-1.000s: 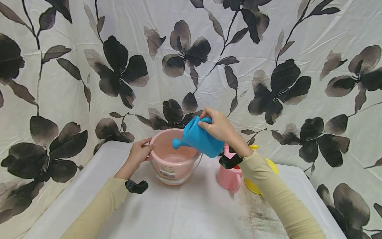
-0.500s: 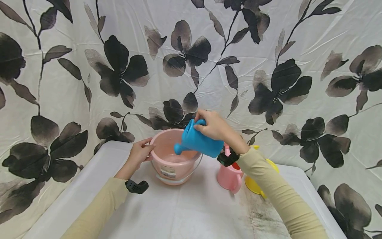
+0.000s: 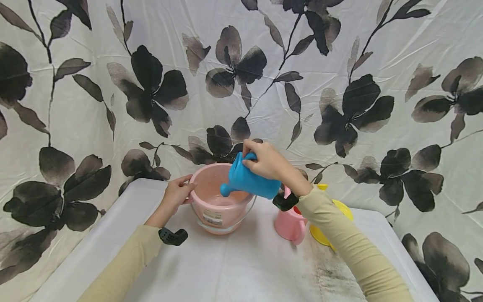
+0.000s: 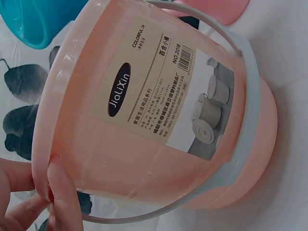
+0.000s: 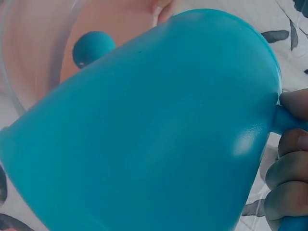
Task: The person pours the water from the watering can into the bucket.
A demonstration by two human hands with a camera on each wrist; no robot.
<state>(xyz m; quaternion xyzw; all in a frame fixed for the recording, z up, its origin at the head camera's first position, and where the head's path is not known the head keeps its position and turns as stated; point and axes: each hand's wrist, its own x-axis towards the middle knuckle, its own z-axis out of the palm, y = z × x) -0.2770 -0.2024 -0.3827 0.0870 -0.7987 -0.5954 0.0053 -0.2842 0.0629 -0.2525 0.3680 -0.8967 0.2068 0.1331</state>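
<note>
A blue watering can (image 3: 253, 180) is tilted over the pink bucket (image 3: 220, 209), its round spout head (image 5: 93, 49) inside the bucket's mouth. My right hand (image 3: 266, 161) grips the can by its handle, fingers curled round it in the right wrist view. At the bucket's left side my left hand (image 3: 175, 192) pinches the rim, with the thumb (image 4: 65, 197) on the outer wall. The bucket stands upright on the white table, its pale handle hanging down in front below a paper label (image 4: 163, 91). No stream of water shows at the spout.
To the right of the bucket stands a pink watering can (image 3: 289, 226). Behind my right forearm, a yellow watering can (image 3: 320, 235) is partly hidden. Brown stains mark the white table (image 3: 226, 268) at right. A flowered cloth (image 3: 241, 84) hangs behind.
My right hand has moved a little left and down with the blue watering can, and its spout sits lower in the bucket. The left hand and bucket stay in place.
</note>
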